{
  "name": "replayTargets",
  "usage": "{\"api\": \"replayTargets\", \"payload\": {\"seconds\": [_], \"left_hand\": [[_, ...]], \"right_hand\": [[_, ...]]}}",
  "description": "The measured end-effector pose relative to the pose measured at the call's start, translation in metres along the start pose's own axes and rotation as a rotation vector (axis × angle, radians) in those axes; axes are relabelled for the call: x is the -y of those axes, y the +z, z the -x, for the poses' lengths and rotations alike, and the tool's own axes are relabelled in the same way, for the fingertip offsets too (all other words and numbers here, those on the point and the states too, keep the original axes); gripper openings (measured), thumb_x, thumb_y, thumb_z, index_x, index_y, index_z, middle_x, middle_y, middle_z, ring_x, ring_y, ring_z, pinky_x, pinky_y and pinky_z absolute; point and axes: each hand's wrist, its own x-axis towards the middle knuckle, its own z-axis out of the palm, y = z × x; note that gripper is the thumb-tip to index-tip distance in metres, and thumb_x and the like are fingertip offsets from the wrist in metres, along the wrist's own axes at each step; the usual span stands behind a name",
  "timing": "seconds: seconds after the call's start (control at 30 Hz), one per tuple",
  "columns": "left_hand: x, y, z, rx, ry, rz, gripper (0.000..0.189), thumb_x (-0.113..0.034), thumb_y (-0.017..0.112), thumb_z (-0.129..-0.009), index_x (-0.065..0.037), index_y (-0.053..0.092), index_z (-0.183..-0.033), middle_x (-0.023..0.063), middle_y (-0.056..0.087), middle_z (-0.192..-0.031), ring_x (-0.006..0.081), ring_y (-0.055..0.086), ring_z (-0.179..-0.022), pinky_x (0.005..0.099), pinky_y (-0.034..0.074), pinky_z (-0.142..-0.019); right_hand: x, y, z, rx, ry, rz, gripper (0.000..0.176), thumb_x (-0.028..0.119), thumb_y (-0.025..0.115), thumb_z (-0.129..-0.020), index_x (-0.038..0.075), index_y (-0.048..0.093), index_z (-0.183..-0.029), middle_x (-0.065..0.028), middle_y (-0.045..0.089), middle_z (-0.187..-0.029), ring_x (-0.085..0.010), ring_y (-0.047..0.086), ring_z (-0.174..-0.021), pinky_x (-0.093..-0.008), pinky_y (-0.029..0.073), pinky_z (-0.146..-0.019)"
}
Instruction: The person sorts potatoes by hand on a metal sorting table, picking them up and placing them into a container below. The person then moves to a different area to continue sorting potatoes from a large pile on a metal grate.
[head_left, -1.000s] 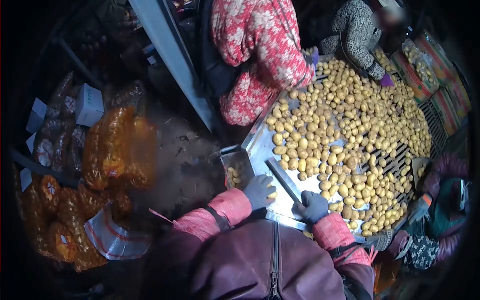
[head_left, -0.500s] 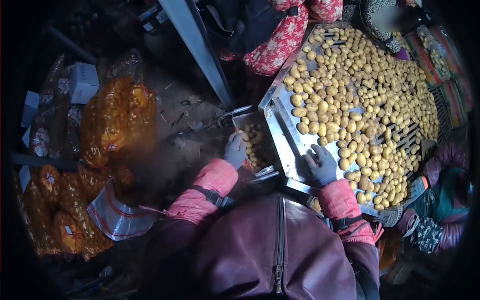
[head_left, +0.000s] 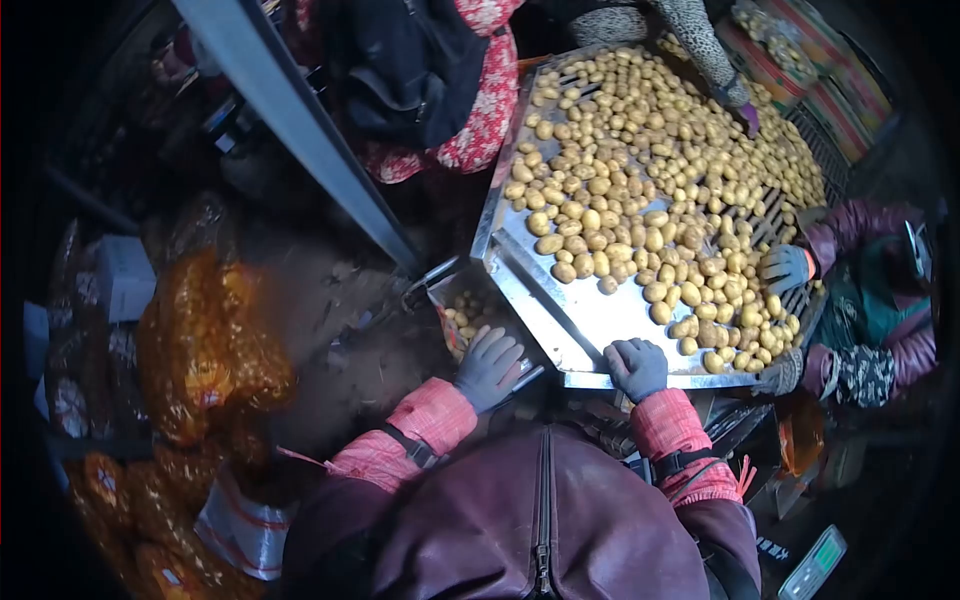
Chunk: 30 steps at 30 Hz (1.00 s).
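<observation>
My left hand (head_left: pixel 490 368), in a grey glove, is stretched out over the near side of an open bag (head_left: pixel 447 330) of potatoes (head_left: pixel 466 308). Its fingers are extended, and nothing shows in them. At the near rim of the metal sorting table (head_left: pixel 535 325), my right hand (head_left: pixel 637 371) has its gloved fingers bent and close together. Whatever may be under those fingers is hidden. Many loose potatoes (head_left: pixel 640 215) cover the slatted tabletop beyond it. A metal frame bar (head_left: pixel 528 378) sits beside my left hand.
Co-workers' hands, one gloved (head_left: pixel 787 268) and one purple (head_left: pixel 749 118), reach onto the table. A slanted steel post (head_left: pixel 300 130) stands left of it. Filled orange mesh sacks (head_left: pixel 205 345) are at far left. A scale display (head_left: pixel 815 563) lies lower right.
The view has shifted, with the table appearing further left. My left hand has come back from inside the bag and extended its fingers. My right hand's fingers have drawn together at the rim.
</observation>
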Motion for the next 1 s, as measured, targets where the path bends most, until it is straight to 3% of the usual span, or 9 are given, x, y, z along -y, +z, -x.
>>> {"api": "replayTargets", "payload": {"seconds": [0.13, 0.23, 0.33, 0.37, 0.53, 0.7, 0.83, 0.93, 1.0], "left_hand": [[-0.027, 0.001, -0.072, 0.006, 0.122, 0.030, 0.037, -0.016, 0.068, -0.086, -0.003, 0.062, -0.120, 0.0168, 0.059, -0.122, 0.0397, 0.054, -0.123, 0.0572, 0.039, -0.111], [-0.048, 0.023, -0.107, 0.116, 0.224, -0.014, 0.038, -0.029, 0.063, -0.091, -0.005, 0.066, -0.122, 0.0135, 0.063, -0.119, 0.0348, 0.053, -0.124, 0.0552, 0.034, -0.115], [-0.057, 0.050, -0.113, 0.378, 0.213, -0.110, 0.033, -0.035, 0.063, -0.092, -0.008, 0.072, -0.109, 0.0103, 0.068, -0.105, 0.0308, 0.058, -0.112, 0.0545, 0.033, -0.115], [-0.058, 0.053, -0.115, 0.437, 0.182, -0.116, 0.029, -0.038, 0.064, -0.091, -0.010, 0.075, -0.092, 0.0076, 0.067, -0.089, 0.0278, 0.061, -0.099, 0.0540, 0.032, -0.115], [-0.056, 0.061, -0.109, 0.384, 0.130, -0.057, 0.028, -0.032, 0.066, -0.090, -0.009, 0.068, -0.073, 0.0086, 0.060, -0.083, 0.0294, 0.059, -0.096, 0.0582, 0.030, -0.115], [-0.087, 0.058, -0.115, 0.328, 0.063, 0.003, 0.025, -0.031, 0.068, -0.089, -0.008, 0.065, -0.080, 0.0083, 0.058, -0.082, 0.0307, 0.058, -0.095, 0.0596, 0.031, -0.114], [-0.103, 0.071, -0.113, 0.366, 0.039, 0.009, 0.025, -0.033, 0.069, -0.089, -0.008, 0.065, -0.088, 0.0087, 0.059, -0.085, 0.0304, 0.059, -0.094, 0.0578, 0.032, -0.115], [-0.104, 0.073, -0.117, 0.395, 0.008, -0.019, 0.024, -0.032, 0.069, -0.089, -0.009, 0.065, -0.092, 0.0084, 0.060, -0.088, 0.0303, 0.059, -0.094, 0.0569, 0.033, -0.115], [-0.106, 0.073, -0.118, 0.414, -0.016, -0.019, 0.024, -0.032, 0.069, -0.089, -0.009, 0.066, -0.095, 0.0081, 0.061, -0.089, 0.0303, 0.060, -0.095, 0.0566, 0.033, -0.115]], "right_hand": [[-0.001, -0.001, -0.003, -0.024, -0.098, -0.070, 0.018, 0.033, 0.065, -0.091, 0.018, 0.074, -0.087, -0.0075, 0.068, -0.079, -0.0323, 0.066, -0.076, -0.0469, 0.051, -0.068], [-0.008, 0.001, 0.001, -0.027, -0.176, -0.079, 0.021, 0.037, 0.063, -0.093, 0.021, 0.075, -0.093, -0.0088, 0.067, -0.076, -0.0335, 0.066, -0.072, -0.0485, 0.051, -0.067], [-0.010, -0.001, 0.004, -0.046, -0.166, -0.121, 0.022, 0.036, 0.064, -0.093, 0.018, 0.074, -0.096, -0.0096, 0.069, -0.080, -0.0338, 0.067, -0.075, -0.0486, 0.051, -0.066], [-0.009, 0.000, 0.006, -0.054, -0.136, -0.159, 0.022, 0.035, 0.065, -0.092, 0.016, 0.074, -0.096, -0.0097, 0.069, -0.082, -0.0337, 0.067, -0.077, -0.0485, 0.052, -0.066], [-0.010, -0.012, 0.014, -0.057, -0.055, -0.316, 0.027, 0.034, 0.070, -0.091, 0.010, 0.075, -0.102, -0.0109, 0.072, -0.094, -0.0318, 0.068, -0.088, -0.0438, 0.053, -0.078], [-0.060, -0.026, 0.031, -0.216, -0.080, -0.354, 0.025, 0.027, 0.074, -0.085, 0.011, 0.073, -0.103, -0.0103, 0.070, -0.095, -0.0338, 0.066, -0.086, -0.0460, 0.051, -0.077], [-0.115, -0.070, 0.045, -0.362, 0.011, -0.017, 0.025, 0.020, 0.072, -0.078, 0.012, 0.067, -0.101, -0.0102, 0.064, -0.093, -0.0332, 0.063, -0.088, -0.0472, 0.048, -0.077], [-0.149, -0.079, 0.045, -0.259, 0.246, 0.195, 0.027, 0.019, 0.067, -0.082, 0.013, 0.063, -0.108, -0.0096, 0.061, -0.093, -0.0326, 0.061, -0.091, -0.0477, 0.048, -0.078], [-0.157, -0.067, 0.034, -0.153, 0.231, 0.215, 0.026, 0.019, 0.067, -0.083, 0.013, 0.062, -0.108, -0.0099, 0.061, -0.094, -0.0324, 0.062, -0.093, -0.0485, 0.048, -0.079]]}}
